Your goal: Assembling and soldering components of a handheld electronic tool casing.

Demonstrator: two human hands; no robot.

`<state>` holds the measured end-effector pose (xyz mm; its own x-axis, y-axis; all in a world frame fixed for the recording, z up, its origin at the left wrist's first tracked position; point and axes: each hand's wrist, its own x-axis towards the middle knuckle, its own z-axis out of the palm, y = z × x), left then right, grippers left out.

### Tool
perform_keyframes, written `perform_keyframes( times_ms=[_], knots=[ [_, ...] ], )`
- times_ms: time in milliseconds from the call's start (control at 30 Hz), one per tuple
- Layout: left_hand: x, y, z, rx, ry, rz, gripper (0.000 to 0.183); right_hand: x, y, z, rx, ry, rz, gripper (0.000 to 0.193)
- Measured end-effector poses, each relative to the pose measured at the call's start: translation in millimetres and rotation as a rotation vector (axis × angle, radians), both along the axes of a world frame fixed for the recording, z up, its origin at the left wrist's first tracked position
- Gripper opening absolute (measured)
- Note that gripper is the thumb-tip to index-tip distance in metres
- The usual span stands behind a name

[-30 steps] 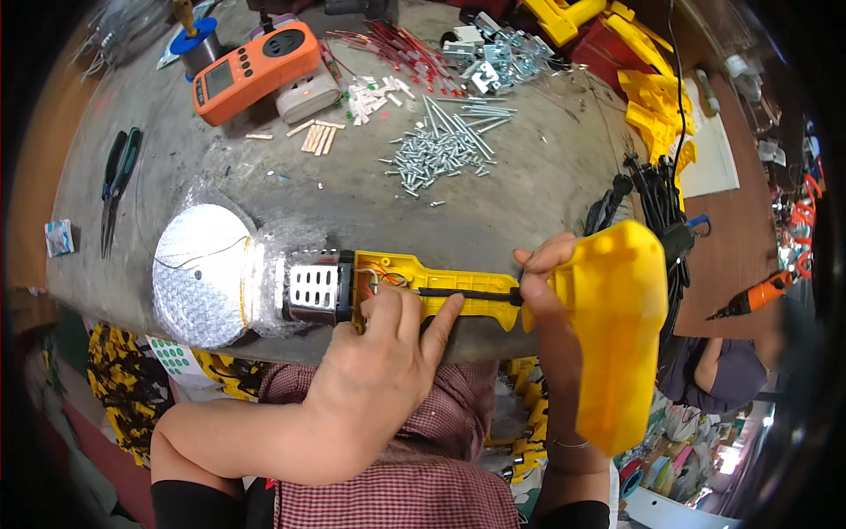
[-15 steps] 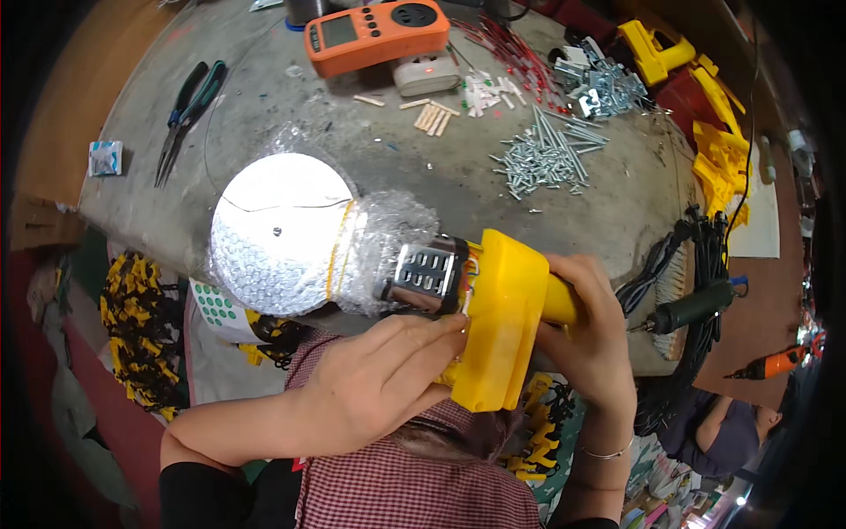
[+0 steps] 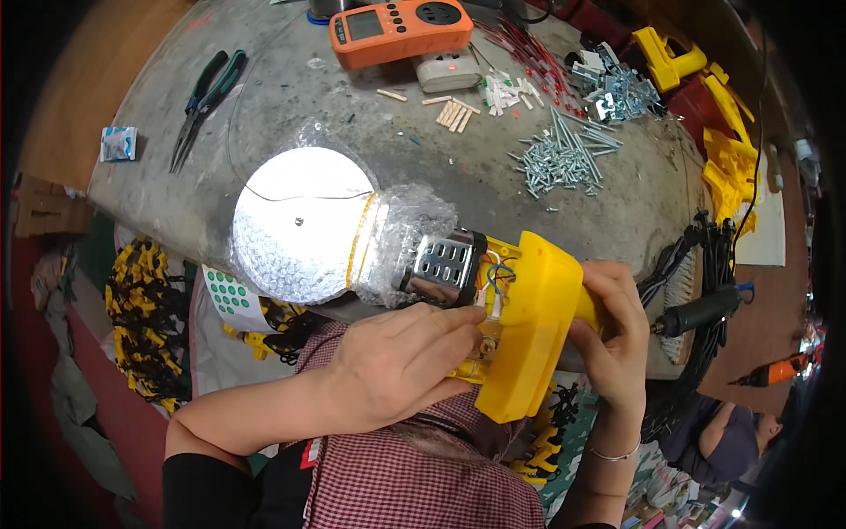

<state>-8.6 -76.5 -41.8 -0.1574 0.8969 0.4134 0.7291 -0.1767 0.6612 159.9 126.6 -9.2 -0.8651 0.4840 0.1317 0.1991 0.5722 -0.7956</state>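
Observation:
My right hand [image 3: 614,331] is wrapped round the grip of a yellow plastic handle housing [image 3: 538,331], its shell gaping on the left side. Thin coloured wires [image 3: 500,273] and white sleeves show in the gap. My left hand [image 3: 405,361] presses its closed fingers to that gap, by the wires; what they pinch is hidden. A slotted shiny metal collar [image 3: 443,269] joins the housing to a big round plate [image 3: 304,220] wrapped in bubble film, which rests on the table's near edge.
Pliers [image 3: 203,106] and a small packet [image 3: 118,144] lie at left. An orange meter [image 3: 401,33], white sleeves [image 3: 454,115], screws [image 3: 564,159] and metal brackets [image 3: 612,84] sit at the back. At right are yellow shells [image 3: 730,172], a green power screwdriver [image 3: 701,310] and black cables [image 3: 705,256].
The housing has tilted and its gap looks wider, showing more wires and inner parts. My left fingers remain at the gap. The whole scene has shifted slightly right in view.

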Motion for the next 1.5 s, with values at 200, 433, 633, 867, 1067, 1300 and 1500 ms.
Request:
perform_keyframes(
  times_ms=[200, 433, 633, 867, 1067, 1300, 1500],
  knots=[
    [6.9, -6.3, -3.3, 0.007, -0.134, 0.051, 0.077, -6.9, -11.0, 0.5, 0.143, -0.047, 0.047, 0.047],
    [17.0, -19.4, -10.2, -0.047, -0.157, 0.046, 0.089, -8.6, -11.7, -6.8, 0.268, -0.03, 0.046, 0.049],
    [18.3, -16.9, -2.9, 0.012, -0.103, 0.018, 0.055, -6.4, -9.4, -15.8, 0.235, 0.01, -0.014, 0.046],
    [6.0, -22.6, -11.1, -0.037, -0.332, -0.026, 0.043, -4.1, -8.4, -19.2, 0.206, 0.087, 0.035, 0.049],
    [9.8, -25.8, -6.3, -0.126, -0.362, -0.005, 0.044, -0.2, -7.2, -27.9, 0.223, 0.126, 0.035, 0.051],
    [9.0, -24.2, 52.0, -0.12, 0.496, 0.176, 0.061, 4.3, -10.7, -32.9, 0.239, 0.183, -0.006, 0.052],
    [-0.7, 22.1, 22.2, -0.219, 0.733, -0.102, 0.061, -5.8, -10.4, -36.3, 0.362, 0.221, 0.019, 0.045]
  ],
)
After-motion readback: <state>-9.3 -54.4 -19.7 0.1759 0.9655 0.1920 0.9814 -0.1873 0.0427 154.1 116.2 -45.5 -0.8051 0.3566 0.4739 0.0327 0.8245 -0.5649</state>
